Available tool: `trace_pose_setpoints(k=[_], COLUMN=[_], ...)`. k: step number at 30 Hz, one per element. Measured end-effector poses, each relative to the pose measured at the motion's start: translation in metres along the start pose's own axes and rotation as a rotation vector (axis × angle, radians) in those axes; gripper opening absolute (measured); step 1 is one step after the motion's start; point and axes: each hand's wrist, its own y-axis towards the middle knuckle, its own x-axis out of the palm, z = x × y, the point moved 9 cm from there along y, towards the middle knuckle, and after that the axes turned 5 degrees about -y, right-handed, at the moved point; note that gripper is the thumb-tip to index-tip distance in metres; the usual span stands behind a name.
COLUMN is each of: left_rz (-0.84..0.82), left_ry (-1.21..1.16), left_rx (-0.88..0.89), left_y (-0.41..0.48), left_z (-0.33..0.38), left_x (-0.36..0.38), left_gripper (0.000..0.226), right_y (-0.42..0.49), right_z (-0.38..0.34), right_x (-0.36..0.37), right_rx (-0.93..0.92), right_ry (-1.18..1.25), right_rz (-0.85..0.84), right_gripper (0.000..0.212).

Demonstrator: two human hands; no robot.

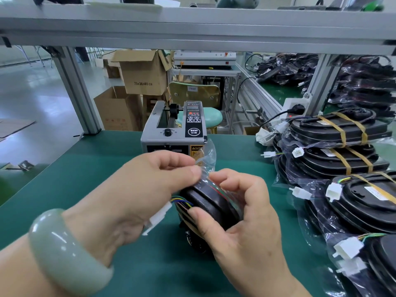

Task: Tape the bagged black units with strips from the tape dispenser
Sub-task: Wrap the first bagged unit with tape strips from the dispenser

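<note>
Right in front of the dispenser (174,127), both hands are busy on one black unit (211,202), standing on edge on the green bench (64,168). The left hand (137,189) pinches the loose top of the clear bag (206,155) between thumb and forefinger, just below the dispenser's front slot. The right hand (242,213) grips the unit itself, thumb pressed on the near edge, fingers curled over the top. A white plug (157,217) on coloured wires sticks out of the bag under the left palm. There's a pale green bangle (64,251) on that wrist.

Look at the dispenser's black panel: a round button reads "SEMI" with Chinese characters beneath, and red digits glow above it, too small to read. A yellow sticker on the front says "CAUTION", half hidden by the bag.

Off to the dispenser's right, a stack (338,129) of bagged black units, each crossed by tan strips (342,133), with white plugs poking out.

Behind the dispenser, past the bench edge, a mint stool (211,116), and a carton (143,71) printed "75x36x40 CM".
</note>
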Motion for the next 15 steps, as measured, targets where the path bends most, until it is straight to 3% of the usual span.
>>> trace_pose_setpoints(k=[1,7,10,12,15], left_rz=[0.001,0.024,0.096,0.011,-0.172], left_ry=[-0.062,0.034,0.353,0.637,0.982], left_rx=[-0.037,0.047,0.456,0.719,0.814], left_y=[0.000,0.003,-0.011,-0.030,-0.040], left_z=[0.000,0.006,0.037,0.053,0.038], left_x=[0.000,-0.008,-0.016,-0.003,0.015], left_gripper=[0.003,0.025,0.018,0.026,0.052], right_y=[-0.001,0.000,-0.001,-0.001,0.002], right_z=[0.001,0.003,0.004,0.005,0.006], right_x=[0.000,0.001,0.001,0.001,0.000], right_rx=[0.007,0.030,0.031,0.039,0.045], right_ry=[0.011,0.052,0.065,0.080,0.084], right_rz=[0.001,0.008,0.012,0.010,-0.001], right_gripper=[0.046,0.048,0.049,0.049,0.048])
